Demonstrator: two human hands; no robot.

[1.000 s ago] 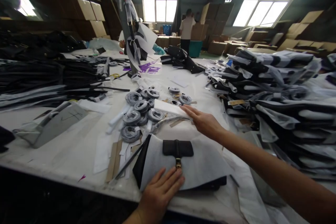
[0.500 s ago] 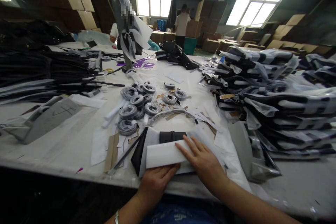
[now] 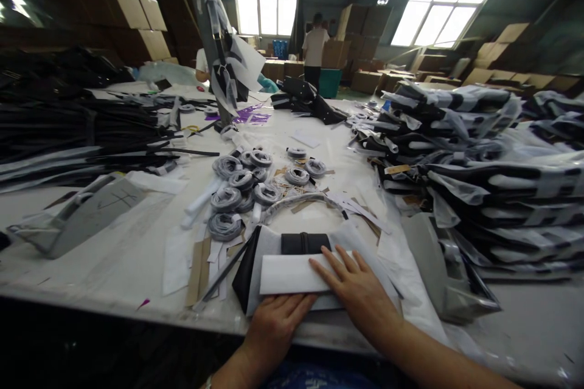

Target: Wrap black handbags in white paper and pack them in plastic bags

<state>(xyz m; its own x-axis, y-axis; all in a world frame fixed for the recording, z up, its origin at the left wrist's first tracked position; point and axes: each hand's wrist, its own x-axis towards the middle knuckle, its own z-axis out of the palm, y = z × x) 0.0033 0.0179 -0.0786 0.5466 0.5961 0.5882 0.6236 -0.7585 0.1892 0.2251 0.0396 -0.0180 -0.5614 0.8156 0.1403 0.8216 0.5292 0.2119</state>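
Observation:
A black handbag (image 3: 244, 279) lies flat at the table's front edge, partly covered by white wrapping sheet. Its wrapped handle (image 3: 301, 199) arches away from me, and a dark flap (image 3: 305, 243) shows in the middle. Across the bag lies a white foam strip (image 3: 289, 275). My right hand (image 3: 360, 282) rests on the strip's right end, fingers spread and flat. Along the strip's near edge is my left hand (image 3: 276, 319), its fingers stretched out and touching it, palm down. The strip's right end is hidden under my right hand.
Several wrapped strap coils (image 3: 225, 199) lie beyond the bag on the left. Wrapped bags (image 3: 502, 194) are stacked at right, dark straps (image 3: 82, 121) at left. Grey holders (image 3: 91, 213) stand on the table, and a post (image 3: 219, 48) rises mid-table. A person (image 3: 314, 48) stands far back.
The view has shifted slightly, so the bag sits a little lower and further right. Both hands stay on the foam strip in nearly the same pose.

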